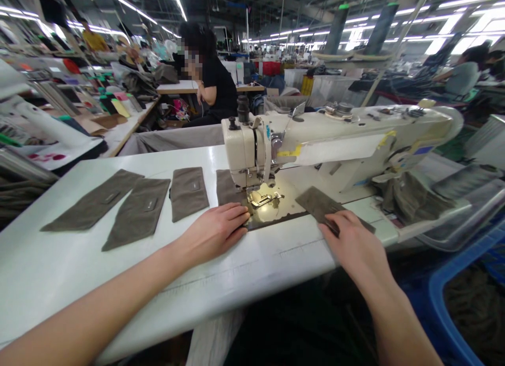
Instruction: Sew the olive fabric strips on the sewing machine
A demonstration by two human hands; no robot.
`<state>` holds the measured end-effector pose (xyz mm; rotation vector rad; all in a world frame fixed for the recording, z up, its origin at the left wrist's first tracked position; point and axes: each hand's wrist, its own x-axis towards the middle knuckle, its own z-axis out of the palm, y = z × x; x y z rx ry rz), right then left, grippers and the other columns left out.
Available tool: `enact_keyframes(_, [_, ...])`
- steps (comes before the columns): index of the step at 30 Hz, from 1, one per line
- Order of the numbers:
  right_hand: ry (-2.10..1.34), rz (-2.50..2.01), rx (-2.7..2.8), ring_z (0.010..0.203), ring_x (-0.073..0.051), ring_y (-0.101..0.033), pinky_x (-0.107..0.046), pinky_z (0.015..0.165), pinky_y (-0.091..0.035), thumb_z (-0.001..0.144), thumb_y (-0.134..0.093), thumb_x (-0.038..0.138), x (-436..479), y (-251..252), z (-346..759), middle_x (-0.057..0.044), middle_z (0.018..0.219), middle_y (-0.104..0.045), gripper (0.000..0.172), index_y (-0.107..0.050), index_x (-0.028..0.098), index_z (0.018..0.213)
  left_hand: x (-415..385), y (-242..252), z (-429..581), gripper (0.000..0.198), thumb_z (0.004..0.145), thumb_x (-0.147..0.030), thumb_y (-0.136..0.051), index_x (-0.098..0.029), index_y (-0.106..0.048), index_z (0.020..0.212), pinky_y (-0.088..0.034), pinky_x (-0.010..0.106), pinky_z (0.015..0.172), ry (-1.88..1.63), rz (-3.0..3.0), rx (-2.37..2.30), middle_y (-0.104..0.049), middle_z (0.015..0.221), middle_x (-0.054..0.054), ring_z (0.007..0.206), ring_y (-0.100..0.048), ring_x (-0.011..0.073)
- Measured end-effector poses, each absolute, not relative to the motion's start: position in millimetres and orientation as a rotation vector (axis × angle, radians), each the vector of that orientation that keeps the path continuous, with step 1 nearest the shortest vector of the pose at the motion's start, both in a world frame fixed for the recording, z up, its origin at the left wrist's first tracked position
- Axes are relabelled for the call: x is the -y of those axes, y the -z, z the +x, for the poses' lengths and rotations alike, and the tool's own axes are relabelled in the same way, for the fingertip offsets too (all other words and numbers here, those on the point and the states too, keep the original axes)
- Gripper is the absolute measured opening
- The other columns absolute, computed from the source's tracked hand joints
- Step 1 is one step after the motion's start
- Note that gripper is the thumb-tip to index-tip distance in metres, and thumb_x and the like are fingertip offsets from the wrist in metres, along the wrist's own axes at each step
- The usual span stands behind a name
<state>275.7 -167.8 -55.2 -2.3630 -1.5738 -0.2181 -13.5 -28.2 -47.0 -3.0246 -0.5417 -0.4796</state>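
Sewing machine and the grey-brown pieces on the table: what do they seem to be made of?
The pieces look like a matte woven fabric, perhaps cotton canvas, since they lie limp and soft; the fibre can't be told. The sewing machine looks like cream-painted metal, with a smooth, faintly glossy casing. Its presser foot looks like bright steel, shining under the lamp.

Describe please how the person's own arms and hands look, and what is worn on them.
The left hand and right hand are bare, with no gloves, rings or bracelets showing. The left forearm and right forearm are bare too, with no sleeve or watch in view.
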Motion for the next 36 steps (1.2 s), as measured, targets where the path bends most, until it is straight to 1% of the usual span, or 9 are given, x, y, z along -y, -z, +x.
enact_keyframes(3, [0.2, -2.335, 1.614, 0.076, -0.016, -0.069, -0.029, 0.06, -0.046, 0.096, -0.057, 0.029, 167, 58, 279, -0.002, 0.11, -0.07, 0.018, -0.074, 0.022, 0.1, 22, 47, -13, 0.034, 0.102, -0.031, -0.047, -0.013, -0.069, 0.12, -0.057, 0.045, 0.102, 0.499, -3.028, 0.573, -0.07, 0.124, 0.014, 0.117, -0.065, 0.0275])
enact_keyframes(10, [0.323, -2.275, 1.581, 0.073, -0.016, -0.068, -0.029, 0.058, -0.043, 0.095, -0.056, 0.026, 167, 62, 284, -0.001, 0.107, -0.073, 0.017, -0.073, 0.023, 0.094, 8, 48, -11, 0.034, 0.102, -0.03, -0.046, -0.013, -0.069, 0.121, -0.058, 0.045, 0.099, 0.501, -3.032, 0.621, -0.069, 0.125, 0.014, 0.118, -0.064, 0.0281])
enact_keyframes(15, [0.374, -2.194, 1.562, 0.075, -0.018, -0.068, -0.031, 0.058, -0.043, 0.094, -0.053, 0.029, 168, 64, 288, -0.003, 0.104, -0.074, 0.02, -0.072, 0.022, 0.094, 1, 46, -9, 0.035, 0.103, -0.032, -0.044, -0.013, -0.068, 0.121, -0.057, 0.044, 0.1, 0.456, -3.033, 0.651, -0.069, 0.124, 0.014, 0.119, -0.063, 0.0275])
enact_keyframes(19, [0.397, -2.122, 1.542, 0.079, -0.021, -0.069, -0.032, 0.062, -0.045, 0.096, -0.048, 0.032, 169, 63, 288, -0.006, 0.101, -0.075, 0.026, -0.071, 0.021, 0.095, 0, 45, -8, 0.034, 0.102, -0.031, -0.045, -0.014, -0.067, 0.121, -0.056, 0.043, 0.1, 0.441, -3.014, 0.677, -0.068, 0.124, 0.013, 0.119, -0.063, 0.0276])
enact_keyframes(25, [0.428, -2.045, 1.367, 0.076, -0.024, -0.07, -0.033, 0.065, -0.046, 0.094, -0.048, 0.04, 172, 54, 285, -0.008, 0.09, -0.076, 0.033, -0.073, 0.019, 0.093, 2, 47, -8, 0.035, 0.103, -0.031, -0.044, -0.015, -0.067, 0.123, -0.056, 0.044, 0.099, 0.429, -3.019, 0.724, -0.067, 0.125, 0.013, 0.118, -0.062, 0.0271])
enact_keyframes(28, [0.352, -2.022, 1.256, 0.073, -0.023, -0.069, -0.032, 0.067, -0.047, 0.092, -0.052, 0.043, 176, 45, 281, -0.008, 0.086, -0.076, 0.033, -0.075, 0.019, 0.093, 1, 48, -10, 0.037, 0.103, -0.034, -0.045, -0.015, -0.065, 0.126, -0.053, 0.046, 0.102, 0.463, -3.031, 0.742, -0.066, 0.128, 0.014, 0.119, -0.061, 0.0277])
enact_keyframes(32, [0.12, -1.877, 1.084, 0.067, -0.021, -0.065, -0.031, 0.064, -0.05, 0.086, -0.061, 0.048, 181, 31, 273, -0.005, 0.076, -0.074, 0.032, -0.077, 0.02, 0.089, -2, 52, -13, 0.04, 0.104, -0.036, -0.043, -0.016, -0.062, 0.132, -0.047, 0.047, 0.109, 0.517, -3.074, 0.739, -0.063, 0.133, 0.014, 0.125, -0.057, 0.027])
enact_keyframes(34, [-0.03, -1.789, 1.024, 0.069, -0.021, -0.067, -0.03, 0.063, -0.052, 0.083, -0.066, 0.05, 183, 26, 271, -0.006, 0.077, -0.075, 0.033, -0.077, 0.02, 0.088, -3, 54, -14, 0.041, 0.104, -0.037, -0.043, -0.016, -0.061, 0.134, -0.045, 0.048, 0.111, 0.534, -3.089, 0.755, -0.062, 0.136, 0.014, 0.128, -0.055, 0.0276])
enact_keyframes(36, [-0.195, -1.725, 1.001, 0.074, -0.022, -0.07, -0.03, 0.065, -0.054, 0.082, -0.068, 0.052, 185, 23, 269, -0.007, 0.083, -0.077, 0.035, -0.077, 0.019, 0.092, -4, 56, -16, 0.042, 0.103, -0.037, -0.044, -0.015, -0.061, 0.135, -0.044, 0.049, 0.112, 0.545, -3.097, 0.782, -0.061, 0.138, 0.015, 0.129, -0.055, 0.0284])
